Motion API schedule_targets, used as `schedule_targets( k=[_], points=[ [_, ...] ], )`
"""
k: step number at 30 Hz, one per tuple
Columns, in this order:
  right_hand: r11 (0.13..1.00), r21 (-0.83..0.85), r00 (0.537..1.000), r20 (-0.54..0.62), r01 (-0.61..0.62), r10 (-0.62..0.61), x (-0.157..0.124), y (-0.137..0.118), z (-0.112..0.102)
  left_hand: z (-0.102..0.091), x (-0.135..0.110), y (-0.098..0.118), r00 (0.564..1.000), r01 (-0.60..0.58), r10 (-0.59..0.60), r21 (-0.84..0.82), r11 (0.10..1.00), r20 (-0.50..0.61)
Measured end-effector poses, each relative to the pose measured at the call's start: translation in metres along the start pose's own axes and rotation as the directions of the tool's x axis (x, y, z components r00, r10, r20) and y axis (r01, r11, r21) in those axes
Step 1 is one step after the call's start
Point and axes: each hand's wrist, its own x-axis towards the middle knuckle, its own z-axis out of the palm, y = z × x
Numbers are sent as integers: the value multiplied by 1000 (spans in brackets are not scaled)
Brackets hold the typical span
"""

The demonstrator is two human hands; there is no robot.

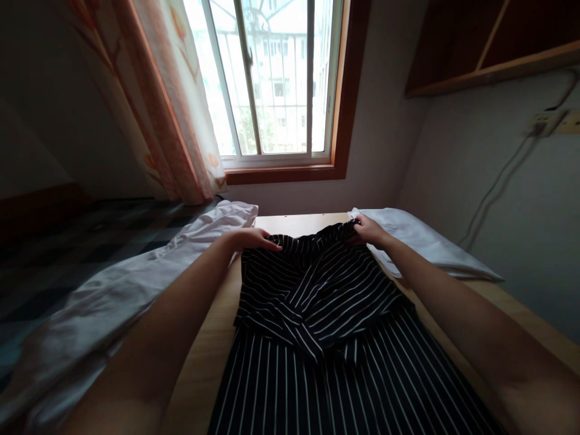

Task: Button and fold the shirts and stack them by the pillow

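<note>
Striped garment (330, 326), biggest thing in front of me, fills lower centre and runs off the bottom edge of the frame. Only its far edge meets the grip, at mid-frame; all the rest spreads below and between both arms. Fabric is black with thin white stripes: slanted across the upper part, near vertical lower down, upper edge bunched and wavy. Under it, pale wooden table (217, 326), smooth, light grain.

Left side: dark checked cloth (136, 229), then rumpled white cloth (149, 266), long and creased, angling down to lower left. Top centre: bright sliding window (281, 84), reddish-brown wood surround. Upper left: floral curtain (172, 109), orange and cream, hanging in folds. Right of centre: folded white fabric (417, 235), flatter, tapering to a point.

Smaller: crossed knot (296, 314) on the garment's front, loose ends pointing down. Left hand (258, 239) pinches the garment's upper left corner, thumb on top; right hand (369, 231) pinches the upper right corner, some fingers hidden. Can't tell if that edge is lifted off the wood.
</note>
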Motion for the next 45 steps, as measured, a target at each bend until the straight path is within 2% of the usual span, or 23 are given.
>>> schedule_targets(
  k=[1,2,3,5,8,12,17,20,22,23,25,28,32,34,36,39,42,45],
  points=[
    [999,38,1000,-3,5,-5,0,-3,0,-3,-1,3,1000,15,-15,0,1000,-10],
    [998,58,1000,-9,15,-15,0,-6,1,-5,0,6,997,41,-38,40,998,-69],
    [998,64,999,-19,28,-27,2,-9,1,-6,2,9,985,77,-59,101,992,-164],
    [998,31,997,-59,59,-57,7,-14,2,-8,8,16,927,149,-65,202,968,-370],
    [984,-125,973,-177,130,-151,19,-22,0,-10,18,25,807,196,-29,221,955,-590],
    [922,-314,887,-324,228,-329,38,-38,-8,-19,27,38,582,170,33,162,972,-812],
    [887,-321,772,-447,333,-452,50,-65,-17,-36,32,53,367,74,79,114,991,-927],
    [839,-338,709,-451,427,-543,42,-67,-22,-34,26,50,302,28,157,173,984,-940],
    [809,-358,700,-410,467,-585,26,-60,-26,-24,17,39,312,29,232,253,967,-921],
    [801,-367,705,-387,473,-594,14,-53,-28,-16,10,32,340,33,268,296,955,-901],
    [796,-391,729,-344,462,-592,-15,-37,-32,3,-5,17,436,31,315,364,931,-843],
    [815,-400,813,-234,420,-533,-65,-13,-37,33,-33,-2,561,-58,380,423,904,-736],
    [815,-391,859,-107,427,-501,-123,7,-40,61,-69,-12,671,-249,487,449,858,-559],
    [822,-398,887,-41,407,-459,-145,12,-41,70,-84,-13,712,-287,487,423,859,-506],
    [829,-414,912,7,377,-411,-164,16,-41,78,-98,-15,746,-298,469,393,870,-473],
    [830,-419,925,73,369,-374,-187,30,-39,94,-117,-23,766,-343,477,353,870,-431],
    [839,-410,934,142,358,-329,-205,55,-35,117,-129,-37,783,-413,509,313,855,-357],
    [845,-420,943,173,332,-284,-214,82,-30,141,-132,-53,799,-401,506,340,851,-325]
  ],
)
